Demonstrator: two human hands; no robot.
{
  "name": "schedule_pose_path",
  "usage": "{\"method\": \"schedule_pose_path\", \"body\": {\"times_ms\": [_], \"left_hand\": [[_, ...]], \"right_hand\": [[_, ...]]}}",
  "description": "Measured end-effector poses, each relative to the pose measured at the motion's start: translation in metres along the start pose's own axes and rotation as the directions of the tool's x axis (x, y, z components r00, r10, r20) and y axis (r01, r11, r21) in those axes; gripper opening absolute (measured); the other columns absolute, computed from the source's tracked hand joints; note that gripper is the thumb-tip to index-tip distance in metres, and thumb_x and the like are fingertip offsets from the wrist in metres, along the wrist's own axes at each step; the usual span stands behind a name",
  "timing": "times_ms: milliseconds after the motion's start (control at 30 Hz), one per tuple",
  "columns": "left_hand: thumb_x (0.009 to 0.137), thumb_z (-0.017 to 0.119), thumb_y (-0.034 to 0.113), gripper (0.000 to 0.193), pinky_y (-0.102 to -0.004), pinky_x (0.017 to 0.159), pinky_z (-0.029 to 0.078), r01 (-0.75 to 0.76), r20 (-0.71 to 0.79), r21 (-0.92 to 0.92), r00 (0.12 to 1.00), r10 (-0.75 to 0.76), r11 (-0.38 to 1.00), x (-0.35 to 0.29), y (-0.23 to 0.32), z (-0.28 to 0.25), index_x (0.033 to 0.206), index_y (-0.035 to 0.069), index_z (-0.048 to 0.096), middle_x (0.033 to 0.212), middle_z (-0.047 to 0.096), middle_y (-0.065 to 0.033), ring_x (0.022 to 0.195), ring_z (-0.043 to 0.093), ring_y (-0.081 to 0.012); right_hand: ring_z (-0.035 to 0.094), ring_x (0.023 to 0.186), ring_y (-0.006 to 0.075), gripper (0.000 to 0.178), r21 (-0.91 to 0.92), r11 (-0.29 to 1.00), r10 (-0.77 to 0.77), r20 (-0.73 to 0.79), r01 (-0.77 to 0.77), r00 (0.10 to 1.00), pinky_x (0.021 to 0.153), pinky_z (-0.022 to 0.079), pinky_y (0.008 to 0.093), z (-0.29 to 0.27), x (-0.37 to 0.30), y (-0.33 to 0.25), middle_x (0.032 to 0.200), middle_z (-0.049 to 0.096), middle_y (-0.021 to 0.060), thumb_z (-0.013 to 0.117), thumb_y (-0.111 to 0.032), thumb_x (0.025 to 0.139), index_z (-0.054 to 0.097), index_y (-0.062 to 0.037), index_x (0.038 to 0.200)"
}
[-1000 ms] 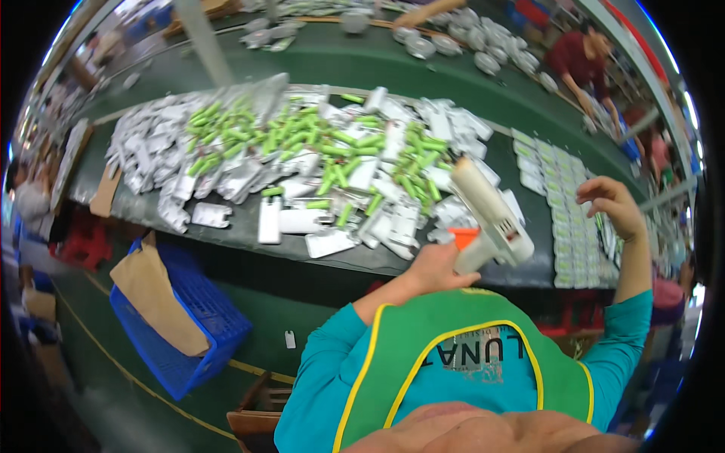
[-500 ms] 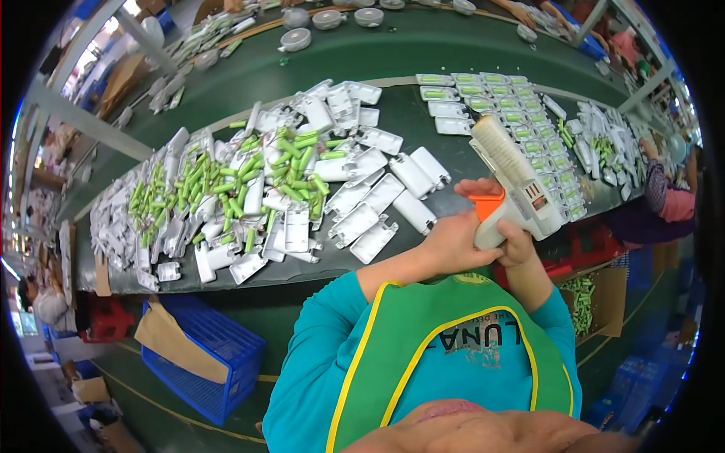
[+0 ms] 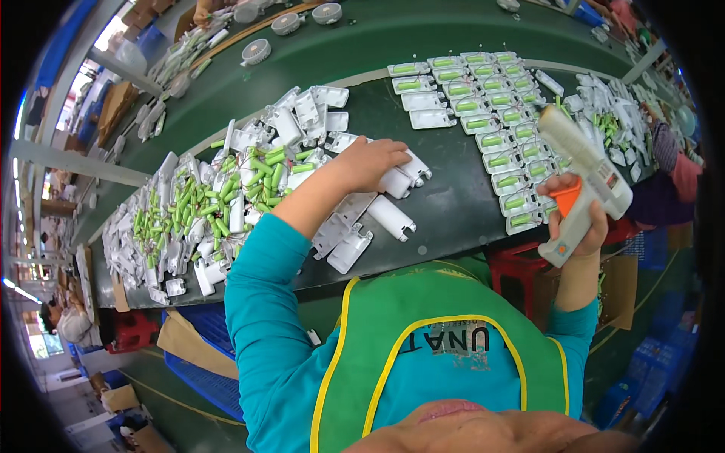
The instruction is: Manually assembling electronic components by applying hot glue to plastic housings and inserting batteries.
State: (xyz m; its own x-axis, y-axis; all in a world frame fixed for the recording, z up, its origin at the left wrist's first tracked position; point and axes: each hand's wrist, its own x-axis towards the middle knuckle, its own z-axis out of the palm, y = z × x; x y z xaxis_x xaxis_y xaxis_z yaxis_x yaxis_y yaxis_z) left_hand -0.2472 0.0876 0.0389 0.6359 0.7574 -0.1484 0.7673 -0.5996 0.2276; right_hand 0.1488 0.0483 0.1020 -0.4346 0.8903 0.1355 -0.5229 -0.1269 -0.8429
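My right hand (image 3: 583,208) is wrapped round the handle of a white hot glue gun (image 3: 578,147) with an orange trigger, its long body slanting up to the far left. My left hand (image 3: 370,162) reaches over the near-right part of a heap of white plastic casings (image 3: 390,217). Its fingers stretch over casings and touch them; the thumb and fingertips' undersides are hidden. Green battery cells (image 3: 260,177) with thin wires lie on the heap to its left. Rows of open casings (image 3: 495,141) stand between the hands, most with a green cell inside; several at the left have none.
Another heap of casings and cells (image 3: 615,124) lies at the far right beside a person's patterned sleeve (image 3: 664,147). Round white fan parts (image 3: 257,51) rest on the green belt (image 3: 362,45) beyond. Below the table stand a blue crate (image 3: 204,381) and red stools (image 3: 521,272).
My left hand has left the glue gun and moved left onto the casings. The right hand has carried the glue gun to the right. The view has shifted slightly.
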Motion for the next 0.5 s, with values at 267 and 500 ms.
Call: {"method": "schedule_pose_path", "body": {"times_ms": [267,500], "left_hand": [[0.071,0.078,0.026,0.048,-0.0409,0.08,0.048,-0.118,-0.221,-0.129,0.971,0.088,0.985,0.039,0.025,0.026,0.114,0.013,0.06,0.111,0.055,-0.0092,0.097,0.06,-0.0292],[0.071,0.076,0.018,0.047,-0.0418,0.083,0.049,-0.077,-0.439,-0.196,0.898,-0.018,0.978,0.037,0.048,0.027,0.113,0.011,0.055,0.118,0.051,-0.0115,0.104,0.055,-0.0308]], "right_hand": [[0.056,0.113,0.0375,0.062,0.078,0.996,0.045,-0.079,-0.039,0.996,0.049,0.058,0.0301,-0.007,-0.023,0.041,0.115,0.056,0.0239,0.057,-0.039,0.084,0.047,0.008,0.123],[0.058,0.111,0.0356,0.059,0.039,0.998,0.053,-0.131,-0.048,0.99,0.05,0.058,0.0303,-0.008,-0.026,0.042,0.113,0.056,0.0244,0.059,-0.035,0.082,0.048,0.0081,0.121]]}}
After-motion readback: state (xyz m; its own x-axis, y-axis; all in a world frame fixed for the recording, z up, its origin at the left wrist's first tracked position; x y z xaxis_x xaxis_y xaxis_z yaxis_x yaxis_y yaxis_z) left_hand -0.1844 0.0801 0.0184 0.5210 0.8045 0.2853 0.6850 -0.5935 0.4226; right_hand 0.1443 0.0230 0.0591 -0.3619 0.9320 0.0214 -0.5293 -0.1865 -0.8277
